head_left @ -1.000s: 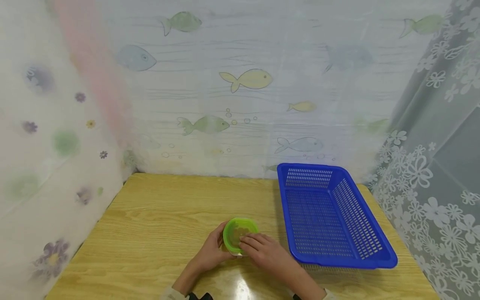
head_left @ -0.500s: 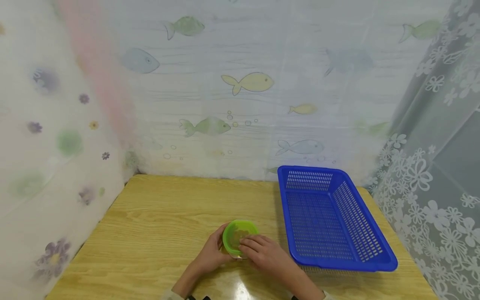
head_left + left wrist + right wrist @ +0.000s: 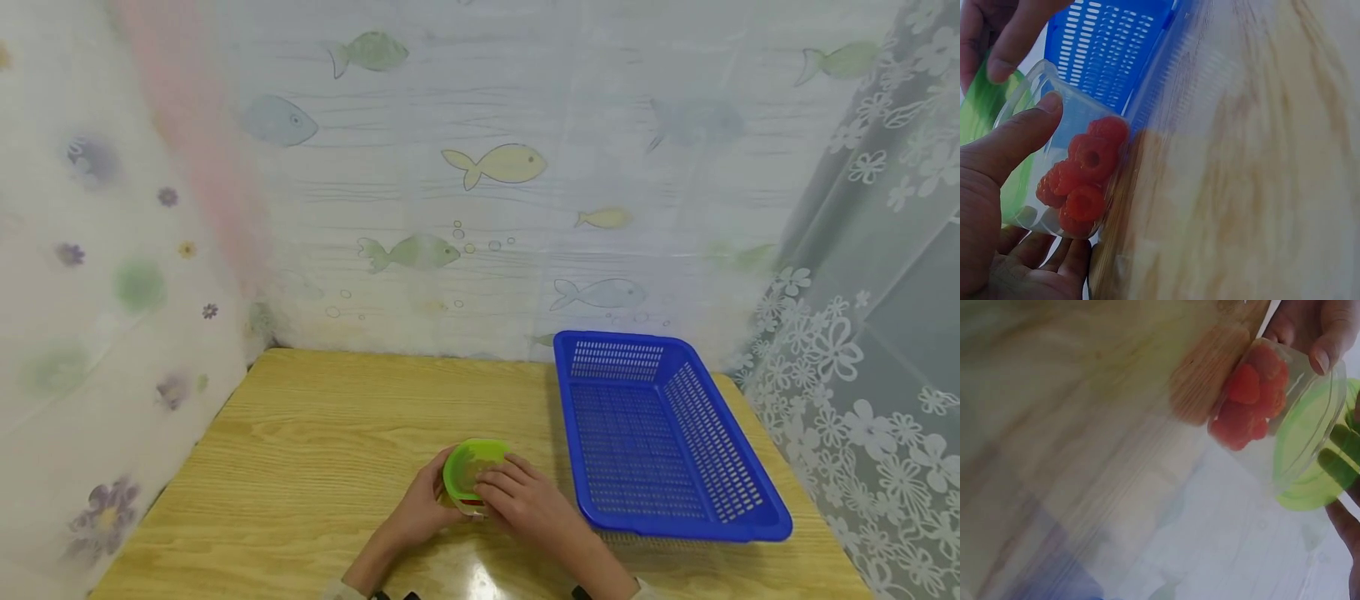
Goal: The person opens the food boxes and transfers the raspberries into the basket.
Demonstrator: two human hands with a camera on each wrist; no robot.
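Note:
A small clear plastic container (image 3: 1071, 103) stands on the table with several raspberries (image 3: 1094, 159) inside. My left hand (image 3: 422, 507) grips its side, the thumb lying along the wall in the left wrist view. At the container's mouth is a translucent green lid (image 3: 463, 473), set at an angle to the rim, with a gap along one side. My right hand (image 3: 528, 502) holds this lid, its fingers spread over the top and the thumb near the edge. In the right wrist view, the fingers show dark through the lid (image 3: 1302, 492). Red berries show below the lid's near edge in the head view.
To the right, a blue perforated plastic basket (image 3: 690, 527) sits on the wood-grain table (image 3: 322, 433), close to my right forearm. A fish-patterned curtain (image 3: 495, 100) hangs behind the table, with patterned sheets at both sides.
The green lid has shifted slightly left and tipped up at the near right side, so red berries show under it. My right fingers have moved with it; my left hand stays around the container.

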